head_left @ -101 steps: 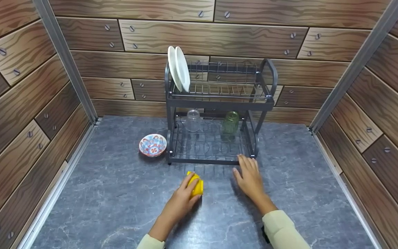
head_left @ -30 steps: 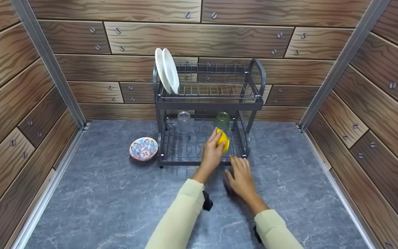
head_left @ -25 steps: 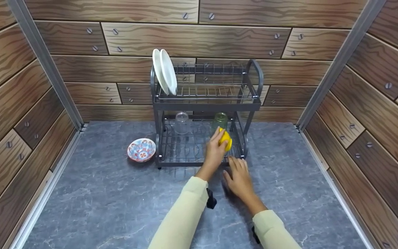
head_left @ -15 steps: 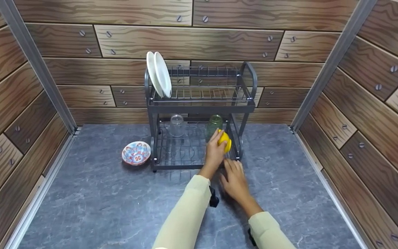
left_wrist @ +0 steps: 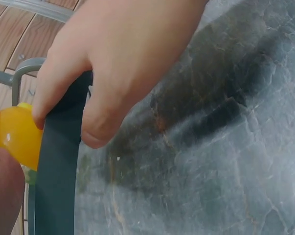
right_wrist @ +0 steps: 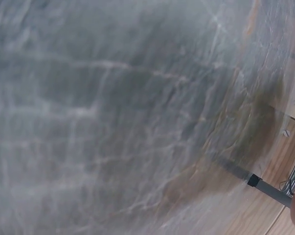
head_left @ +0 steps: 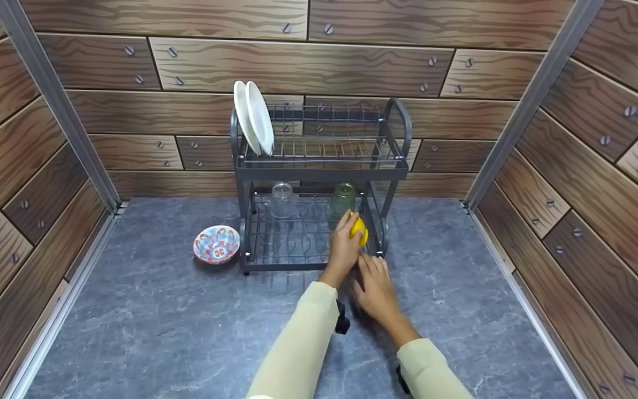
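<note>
My left hand (head_left: pixel 344 246) grips a small glossy yellow cup (head_left: pixel 359 230) over the right front part of the dark dish rack's (head_left: pixel 286 267) lower tier. Part of the cup is behind my fingers; whether it touches the wires I cannot tell. In the left wrist view the cup (left_wrist: pixel 17 139) shows at the left edge, beyond the rack's front bar (left_wrist: pixel 59 171). My right hand (head_left: pixel 375 288) holds that bar near its right end, thumb on the near side and fingers over the top. Just behind the cup stands a green glass (head_left: pixel 343 195).
A clear glass (head_left: pixel 282 200) stands on the lower tier's left. Two white plates (head_left: pixel 261 119) lean upright at the upper tier's left end. On the grey marbled tabletop (head_left: pixel 147 310), a patterned bowl (head_left: pixel 217 244) sits left of the rack. Wood-patterned walls (head_left: pixel 302 66) surround the table.
My left hand has carried the yellow cup from the tabletop up to the rack's lower tier, then slightly lower. The right hand stays at the front bar. The head view has shifted.
</note>
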`<action>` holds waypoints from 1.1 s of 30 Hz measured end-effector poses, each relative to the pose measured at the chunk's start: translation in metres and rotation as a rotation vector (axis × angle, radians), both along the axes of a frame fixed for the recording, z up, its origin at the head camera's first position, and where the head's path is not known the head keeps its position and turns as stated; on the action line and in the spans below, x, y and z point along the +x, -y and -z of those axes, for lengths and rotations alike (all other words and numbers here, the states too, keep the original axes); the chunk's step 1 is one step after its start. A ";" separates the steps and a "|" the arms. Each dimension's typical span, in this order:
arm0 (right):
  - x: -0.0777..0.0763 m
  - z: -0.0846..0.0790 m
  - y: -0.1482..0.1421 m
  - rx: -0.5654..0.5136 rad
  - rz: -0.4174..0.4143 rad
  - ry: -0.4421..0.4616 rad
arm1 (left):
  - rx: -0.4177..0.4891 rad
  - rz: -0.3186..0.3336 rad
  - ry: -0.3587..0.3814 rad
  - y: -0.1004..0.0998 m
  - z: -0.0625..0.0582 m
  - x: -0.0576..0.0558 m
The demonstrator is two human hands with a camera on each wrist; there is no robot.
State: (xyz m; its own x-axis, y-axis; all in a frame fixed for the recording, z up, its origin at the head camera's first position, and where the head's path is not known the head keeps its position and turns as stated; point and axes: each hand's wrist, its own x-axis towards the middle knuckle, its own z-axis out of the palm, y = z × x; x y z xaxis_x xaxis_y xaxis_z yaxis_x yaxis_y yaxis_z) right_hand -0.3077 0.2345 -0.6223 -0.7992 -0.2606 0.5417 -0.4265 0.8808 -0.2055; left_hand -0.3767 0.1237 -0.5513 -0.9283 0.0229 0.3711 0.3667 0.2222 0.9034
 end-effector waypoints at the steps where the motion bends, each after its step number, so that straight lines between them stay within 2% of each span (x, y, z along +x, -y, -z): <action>1: 0.000 0.000 0.000 0.001 -0.004 -0.002 | -0.013 0.000 0.008 0.000 0.000 0.001; 4: 0.000 0.000 -0.001 -0.004 -0.010 0.005 | -0.038 0.005 0.025 -0.001 0.001 0.002; 9: 0.000 -0.001 -0.001 0.005 -0.006 0.008 | -0.073 0.014 -0.014 -0.001 0.005 0.002; 15: 0.000 0.000 -0.001 0.021 -0.007 -0.031 | -0.176 0.021 -0.056 0.003 0.009 0.003; 22: 0.000 0.000 -0.002 0.019 -0.009 -0.003 | -0.275 0.064 -0.013 0.007 0.008 0.010; 25: 0.001 0.000 -0.001 0.031 0.000 0.032 | -0.339 0.070 -0.023 0.009 0.009 0.010; 29: 0.001 -0.001 -0.001 0.037 0.005 0.039 | -0.407 0.042 -0.079 0.011 0.010 0.008; 33: 0.000 0.000 -0.001 0.026 -0.007 -0.002 | -0.433 -0.006 -0.118 0.012 0.005 0.009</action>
